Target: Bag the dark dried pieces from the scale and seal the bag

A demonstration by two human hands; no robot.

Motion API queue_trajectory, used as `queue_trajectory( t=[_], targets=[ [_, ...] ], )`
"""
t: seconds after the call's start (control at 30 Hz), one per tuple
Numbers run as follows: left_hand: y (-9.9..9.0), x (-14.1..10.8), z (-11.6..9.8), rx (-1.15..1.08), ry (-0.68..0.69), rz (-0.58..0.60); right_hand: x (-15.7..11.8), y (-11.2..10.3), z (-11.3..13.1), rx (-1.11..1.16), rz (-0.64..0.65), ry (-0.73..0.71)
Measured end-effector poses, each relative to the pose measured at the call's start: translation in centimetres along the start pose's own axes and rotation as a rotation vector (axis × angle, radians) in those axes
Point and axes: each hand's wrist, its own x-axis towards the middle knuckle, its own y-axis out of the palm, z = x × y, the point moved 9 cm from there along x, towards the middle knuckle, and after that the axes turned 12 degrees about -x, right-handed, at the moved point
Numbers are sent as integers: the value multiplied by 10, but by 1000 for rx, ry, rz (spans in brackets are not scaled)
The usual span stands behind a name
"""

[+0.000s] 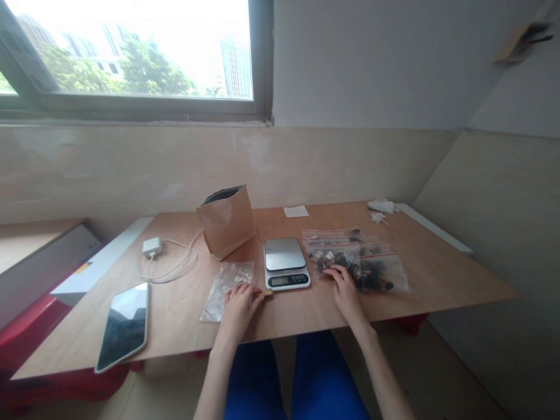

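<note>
My left hand [238, 309] sits at the near table edge, its fingers pinching a small tan piece [267, 293] next to the front of a digital kitchen scale [285, 263]. Beside that hand lies a flat transparent plastic bag [225, 291] with a few small pale bits inside. My right hand [343, 293] rests on the edge of several overlapping red-striped zip bags [361, 268] filled with small dark and tan pieces. Whether it grips the plastic, I cannot tell.
A brown paper bag [227, 221] stands behind the scale. A tablet [123, 328] lies at the near left, and a white charger with its cable [151, 247] lies behind it. A white paper slip [296, 211] and white tissue [381, 206] lie at the table's back.
</note>
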Motion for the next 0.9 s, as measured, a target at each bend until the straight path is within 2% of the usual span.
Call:
queue_trajectory(
  t=[0.13, 0.23, 0.3, 0.47, 0.57, 0.63, 0.73, 0.8, 0.9],
  targets=[
    [-18, 4, -1, -73, -12, -70, 6, -13, 6, 161, -51, 34],
    [-25, 20, -14, -88, 20, -153, 23, -19, 28, 275, -67, 23],
    [-19, 36, -27, -83, 61, -162, 41, -14, 47, 334, -45, -18],
    [3, 80, -36, 18, -17, -165, 84, 14, 72, 400, 8, -21],
    [9, 92, -33, 2, -24, -178, 92, 25, 79, 403, 51, -65],
    [5, 91, -33, -38, 5, -212, 86, 20, 80, 390, 22, -95],
    [-24, 82, -34, -97, 14, -372, 61, 2, 73, 386, -77, -79],
    [-58, 74, -35, -116, -19, -552, 38, -8, 67, 389, -117, -37],
    [-112, 78, -45, -63, -5, -772, 3, -14, 64, 370, -72, 5]
  ],
)
